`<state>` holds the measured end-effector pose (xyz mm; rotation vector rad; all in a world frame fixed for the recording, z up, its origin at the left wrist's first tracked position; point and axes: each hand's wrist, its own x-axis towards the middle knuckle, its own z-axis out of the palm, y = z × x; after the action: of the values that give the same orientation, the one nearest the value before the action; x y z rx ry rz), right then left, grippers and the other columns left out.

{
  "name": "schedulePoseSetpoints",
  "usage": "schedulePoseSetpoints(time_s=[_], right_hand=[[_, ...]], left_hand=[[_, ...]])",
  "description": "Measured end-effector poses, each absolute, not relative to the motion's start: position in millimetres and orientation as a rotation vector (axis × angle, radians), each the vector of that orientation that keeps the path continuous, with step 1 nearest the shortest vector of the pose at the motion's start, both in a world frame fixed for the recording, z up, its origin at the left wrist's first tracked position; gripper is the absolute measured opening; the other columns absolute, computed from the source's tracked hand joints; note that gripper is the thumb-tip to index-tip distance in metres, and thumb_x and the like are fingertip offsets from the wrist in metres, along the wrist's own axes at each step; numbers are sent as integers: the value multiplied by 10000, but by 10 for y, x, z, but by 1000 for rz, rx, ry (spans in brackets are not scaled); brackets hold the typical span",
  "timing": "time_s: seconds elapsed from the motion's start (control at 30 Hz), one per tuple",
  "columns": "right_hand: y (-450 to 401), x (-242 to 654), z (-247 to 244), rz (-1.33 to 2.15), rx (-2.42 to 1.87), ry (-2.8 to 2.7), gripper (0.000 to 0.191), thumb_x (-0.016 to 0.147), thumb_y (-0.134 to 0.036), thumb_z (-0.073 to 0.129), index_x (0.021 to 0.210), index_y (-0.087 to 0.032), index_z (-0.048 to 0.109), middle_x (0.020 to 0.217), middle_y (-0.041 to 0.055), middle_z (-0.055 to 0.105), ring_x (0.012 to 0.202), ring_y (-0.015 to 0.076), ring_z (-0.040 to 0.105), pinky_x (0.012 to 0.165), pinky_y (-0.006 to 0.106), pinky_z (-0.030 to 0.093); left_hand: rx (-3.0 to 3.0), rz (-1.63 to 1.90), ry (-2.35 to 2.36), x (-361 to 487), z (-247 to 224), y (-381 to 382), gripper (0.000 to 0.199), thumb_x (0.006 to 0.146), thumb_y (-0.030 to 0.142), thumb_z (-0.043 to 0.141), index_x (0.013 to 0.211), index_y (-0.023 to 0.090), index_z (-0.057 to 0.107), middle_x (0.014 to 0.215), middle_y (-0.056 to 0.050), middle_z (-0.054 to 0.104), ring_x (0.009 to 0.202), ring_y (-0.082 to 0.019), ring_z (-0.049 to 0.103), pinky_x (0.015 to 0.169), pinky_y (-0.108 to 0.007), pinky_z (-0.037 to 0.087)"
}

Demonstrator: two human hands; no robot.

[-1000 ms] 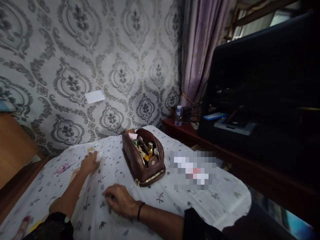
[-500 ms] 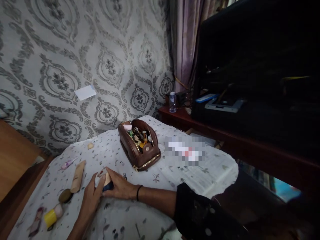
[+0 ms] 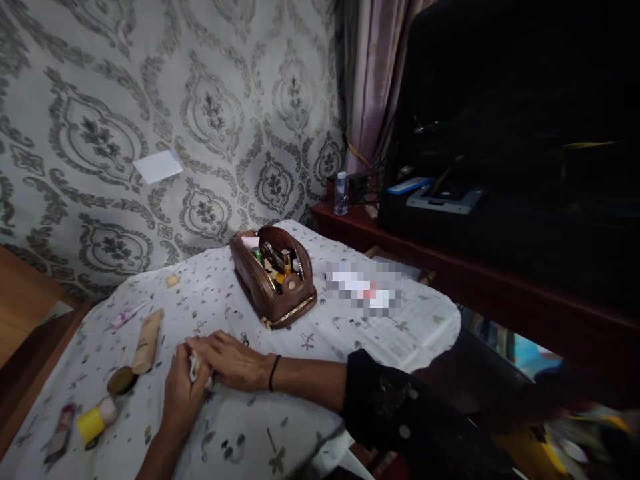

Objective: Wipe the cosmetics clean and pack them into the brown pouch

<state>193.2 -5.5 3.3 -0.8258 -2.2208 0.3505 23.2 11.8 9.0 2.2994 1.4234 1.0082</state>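
Observation:
My left hand point(image 3: 183, 390) and my right hand point(image 3: 233, 362) meet over the front of the table, both with fingers closed. A crumpled white cloth or tissue point(image 3: 193, 368) shows between my left thumb and fingers. My right hand lies across the top, its fingers touching the left ones and covering most of what is held. To the left lie a beige squeeze tube point(image 3: 148, 340), a dark round compact point(image 3: 121, 381) and a yellow bottle with a pinkish cap point(image 3: 91, 425). Beyond my hands stands an open brown cosmetic bag point(image 3: 273, 280) filled with small bottles and tubes.
A slim dark pinkish item point(image 3: 61, 430) lies at the table's left edge, a purple-white tube point(image 3: 126, 316) further back. A small yellowish piece point(image 3: 173, 281) sits near the wall. Right of the bag is a blurred-out item point(image 3: 364, 289). A clear bottle point(image 3: 341, 193) stands on the red-brown desk point(image 3: 360, 227).
My right hand has turned over and now covers the cream-and-dark-blue object that showed between my hands. The view has shifted slightly; the things on the table stay in place.

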Motion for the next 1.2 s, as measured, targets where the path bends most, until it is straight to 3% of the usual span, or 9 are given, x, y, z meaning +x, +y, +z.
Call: schedulePoseSetpoints(time_s=[0.2,0.33,0.47,0.53,0.63,0.73,0.8,0.97,1.2], right_hand=[[-17,1939,-15,570,-945,-1976,906,717,-165,765,1474,-133,267,1435,189,408,1343,269,414,1086,395,391],[69,1923,-39,687,-1096,-1857,550,675,-205,782,1165,-142,541,1200,125,566,1105,257,563,952,391,460],[75,1951,14,815,-1179,-1753,423,725,-224,714,1111,-164,551,966,33,638,878,198,599,792,321,462],[67,1971,36,848,-1216,-1721,430,712,-229,713,1108,-171,557,924,11,641,836,185,593,755,297,448],[79,1983,31,859,-1221,-1706,438,701,-283,725,1096,-171,572,905,6,641,823,183,589,732,286,442],[111,1981,-6,842,-1206,-1671,449,708,-379,737,1072,-167,579,905,18,643,832,191,592,728,289,449],[123,1976,-23,823,-1214,-1649,449,721,-423,733,1059,-170,581,905,24,643,824,192,595,726,292,455],[84,1959,-8,766,-1199,-1704,452,774,-446,703,1106,-167,575,952,49,655,844,206,615,752,321,488],[15,1981,-57,592,-827,-2061,493,865,-383,664,1297,-193,522,1262,136,610,1182,262,583,998,432,482]], left_hand=[[2089,1056,1357,266,204,89,349,894,500,422,1004,195,552,922,-58,644,870,-239,620,781,-351,495],[1943,1053,1312,242,165,158,473,906,501,389,1204,152,503,1116,-112,624,1014,-247,611,907,-386,481],[1930,834,1200,117,122,177,968,756,488,697,1506,199,156,1410,-164,446,1212,-279,547,1018,-436,449],[2019,700,1143,51,139,145,1132,667,445,808,1533,236,110,1520,-180,322,1365,-331,420,1107,-486,374],[2208,604,1087,-28,195,96,962,756,405,762,1527,239,212,1559,-164,273,1466,-329,265,1182,-496,285],[2334,636,1200,-82,235,104,479,905,298,566,1367,202,484,1394,-138,451,1340,-283,428,1128,-461,380],[2322,692,1331,-99,245,135,331,918,224,488,1229,179,591,1229,-123,539,1180,-263,537,1048,-441,452],[2046,1167,1386,-24,252,137,409,969,305,446,1350,167,509,1204,-110,624,1168,-243,564,1067,-414,416],[2069,1043,1067,152,245,-3,478,1000,457,375,1330,163,558,1315,-128,611,1259,-237,537,1116,-388,370]])
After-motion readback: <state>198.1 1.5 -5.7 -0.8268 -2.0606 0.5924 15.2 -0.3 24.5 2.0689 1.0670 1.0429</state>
